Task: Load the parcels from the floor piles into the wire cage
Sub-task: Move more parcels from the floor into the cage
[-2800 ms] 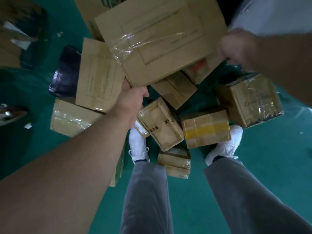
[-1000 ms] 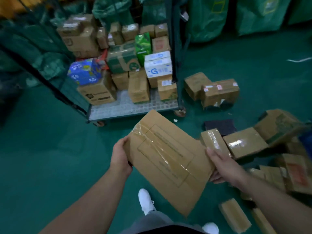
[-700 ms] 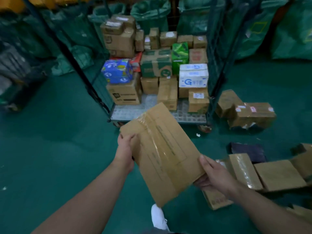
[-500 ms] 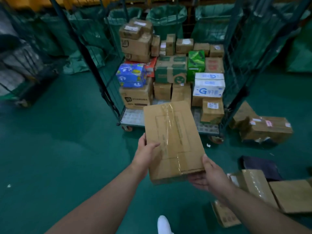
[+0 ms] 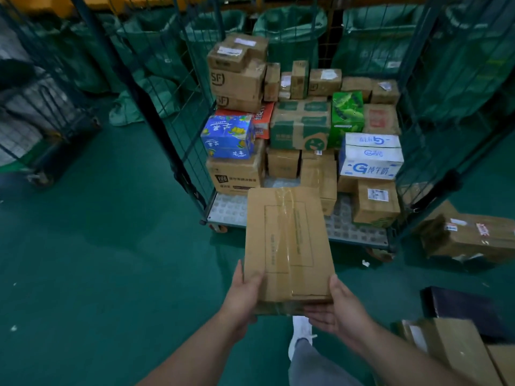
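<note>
Green flooring (image 5: 97, 274) spreads under everything. Straight ahead of both hands stands the wire cage (image 5: 228, 210), its open front facing the person, with green sacks (image 5: 289, 32) behind its back mesh. Stacked parcels (image 5: 301, 126) fill the rear of its deck, beyond the hands. Most are brown cartons, with a blue printed box (image 5: 227, 136) ahead to the left and a white box (image 5: 370, 156) ahead to the right.

Out to the right of the right hand, more parcels lie on the floor. A taped carton (image 5: 473, 238) sits beside the cage's right wall. Nearer the person are a dark packet (image 5: 468, 307) and a brown carton (image 5: 457, 355).

Between the hands is the flat parcel (image 5: 287, 240), held level above the floor. Its far end reaches over the cage's front edge.

The left hand (image 5: 245, 296) grips the near left corner, thumb on top and fingers beneath. The right hand (image 5: 340, 310) holds the near right corner, palm underneath and thumb against the side.

A white shoe (image 5: 302, 330) shows just below the hands.
</note>
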`<state>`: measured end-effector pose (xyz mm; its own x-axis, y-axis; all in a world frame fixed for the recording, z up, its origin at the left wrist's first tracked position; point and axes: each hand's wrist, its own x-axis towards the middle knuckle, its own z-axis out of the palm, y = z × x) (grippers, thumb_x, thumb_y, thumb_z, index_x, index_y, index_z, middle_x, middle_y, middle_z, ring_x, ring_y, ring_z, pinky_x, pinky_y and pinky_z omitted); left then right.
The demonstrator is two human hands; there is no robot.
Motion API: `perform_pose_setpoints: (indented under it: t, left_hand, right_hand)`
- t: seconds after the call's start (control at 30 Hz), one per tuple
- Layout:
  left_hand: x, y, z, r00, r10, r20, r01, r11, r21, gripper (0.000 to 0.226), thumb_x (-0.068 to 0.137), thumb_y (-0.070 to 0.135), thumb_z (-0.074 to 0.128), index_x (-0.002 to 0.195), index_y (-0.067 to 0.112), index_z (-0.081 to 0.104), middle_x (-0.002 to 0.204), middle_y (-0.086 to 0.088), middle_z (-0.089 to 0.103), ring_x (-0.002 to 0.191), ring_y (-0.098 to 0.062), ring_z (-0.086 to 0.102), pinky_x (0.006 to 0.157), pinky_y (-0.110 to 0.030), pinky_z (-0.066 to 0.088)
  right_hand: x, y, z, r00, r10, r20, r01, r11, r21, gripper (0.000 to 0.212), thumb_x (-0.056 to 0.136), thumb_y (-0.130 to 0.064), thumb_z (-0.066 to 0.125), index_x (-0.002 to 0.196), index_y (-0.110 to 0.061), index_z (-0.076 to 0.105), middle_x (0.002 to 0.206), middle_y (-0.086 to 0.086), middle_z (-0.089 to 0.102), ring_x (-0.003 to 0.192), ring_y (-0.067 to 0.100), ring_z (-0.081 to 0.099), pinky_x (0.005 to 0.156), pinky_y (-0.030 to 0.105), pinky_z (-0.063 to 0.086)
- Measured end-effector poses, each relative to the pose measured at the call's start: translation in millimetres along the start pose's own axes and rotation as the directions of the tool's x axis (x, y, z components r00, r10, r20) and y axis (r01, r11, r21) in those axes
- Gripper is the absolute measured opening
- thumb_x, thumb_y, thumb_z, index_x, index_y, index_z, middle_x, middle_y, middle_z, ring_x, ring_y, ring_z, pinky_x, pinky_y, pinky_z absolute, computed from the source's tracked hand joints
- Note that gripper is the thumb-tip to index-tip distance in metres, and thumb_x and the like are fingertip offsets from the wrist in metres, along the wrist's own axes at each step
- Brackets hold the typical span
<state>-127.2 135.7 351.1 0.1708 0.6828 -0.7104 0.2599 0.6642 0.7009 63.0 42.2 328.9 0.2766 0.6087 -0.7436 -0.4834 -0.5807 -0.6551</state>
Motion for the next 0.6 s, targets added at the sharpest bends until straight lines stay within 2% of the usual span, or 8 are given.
perform_pose_setpoints:
  t: [0.07,0.13,0.23,0.3,0.4,0.47,0.53,0.6]
  left_hand:
    - [28.7,15.0,0.9,0.998,-0.037,-0.050,0.038,0.999,0.021,0.046,0.101,0.050,0.052,0.141,0.029,0.041,0.120,0.009,0.063,0.109,-0.022,0.062,0.086,-0.042,0.052]
    - [60.0,36.0,1.7,0.997,-0.034,-0.076,0.040,0.997,0.066,0.050,0.102,0.051,0.050,0.143,0.023,0.044,0.120,0.008,0.062,0.109,-0.018,0.061,0.082,-0.037,0.050]
    - [98.8,80.2,3.2,0.994,-0.084,-0.075,0.093,0.989,0.119,0.061,0.099,0.061,0.050,0.152,0.035,0.035,0.138,0.011,0.052,0.127,-0.024,0.052,0.100,-0.056,0.046]
    - [121.6,110.7,2.1,0.983,-0.178,-0.047,0.182,0.974,0.136,0.069,0.095,0.068,0.049,0.156,0.045,0.024,0.152,0.008,0.039,0.141,-0.033,0.040,0.104,-0.067,0.039]
    - [162.4,146.1,3.2,0.964,-0.267,0.016,0.263,0.959,0.108,0.061,0.098,0.064,0.046,0.154,0.048,0.026,0.147,0.002,0.047,0.125,-0.041,0.056,0.102,-0.064,0.047]
    - [183.0,167.0,7.5,0.969,-0.249,0.006,0.247,0.965,0.085,0.050,0.102,0.058,0.045,0.149,0.045,0.034,0.133,0.004,0.059,0.108,-0.032,0.066,0.086,-0.048,0.058]
    - [206.7,186.8,9.3,0.976,-0.213,-0.043,0.216,0.973,0.076,0.037,0.105,0.051,0.045,0.140,0.041,0.041,0.122,0.007,0.065,0.105,-0.026,0.068,0.059,-0.029,0.058]
    - [243.6,205.4,5.1,0.976,-0.216,-0.034,0.218,0.972,0.084,0.033,0.106,0.049,0.045,0.137,0.041,0.044,0.120,0.007,0.067,0.105,-0.026,0.070,0.055,-0.026,0.056]
  right_hand:
    - [29.9,-16.1,8.2,1.000,-0.005,0.013,0.005,1.000,-0.008,0.044,0.107,-0.052,0.028,0.147,-0.035,0.036,0.104,0.025,0.073,0.091,0.036,0.076,0.081,0.044,0.060]
    - [65.2,-34.5,13.9,1.000,0.005,0.014,-0.005,1.000,-0.004,0.046,0.107,-0.052,0.028,0.148,-0.033,0.036,0.104,0.024,0.074,0.091,0.035,0.076,0.080,0.043,0.061]
    - [111.8,-70.0,25.8,0.997,0.071,0.025,-0.071,0.997,0.017,0.048,0.106,-0.054,0.028,0.150,-0.035,0.033,0.106,0.026,0.072,0.095,0.037,0.074,0.085,0.045,0.060]
    - [137.2,-93.1,33.1,0.994,0.110,0.021,-0.111,0.993,0.032,0.048,0.105,-0.055,0.027,0.149,-0.037,0.032,0.107,0.027,0.071,0.097,0.038,0.073,0.091,0.047,0.058]
    - [178.3,-128.4,41.5,0.990,0.142,0.025,-0.142,0.990,0.007,0.053,0.104,-0.058,0.027,0.151,-0.033,0.031,0.104,0.027,0.073,0.095,0.037,0.074,0.087,0.046,0.059]
    - [202.1,-151.9,50.0,0.985,0.167,0.030,-0.167,0.986,-0.018,0.055,0.104,-0.059,0.026,0.151,-0.033,0.031,0.099,0.026,0.075,0.092,0.036,0.075,0.083,0.044,0.060]
    - [227.1,-171.0,60.2,0.983,0.183,0.032,-0.182,0.983,-0.025,0.055,0.104,-0.059,0.025,0.151,-0.033,0.031,0.098,0.025,0.075,0.092,0.035,0.075,0.084,0.045,0.059]
    - [257.2,-189.8,72.5,0.982,0.186,0.026,-0.186,0.982,-0.008,0.053,0.104,-0.059,0.025,0.152,-0.036,0.030,0.098,0.024,0.075,0.093,0.035,0.075,0.089,0.047,0.059]
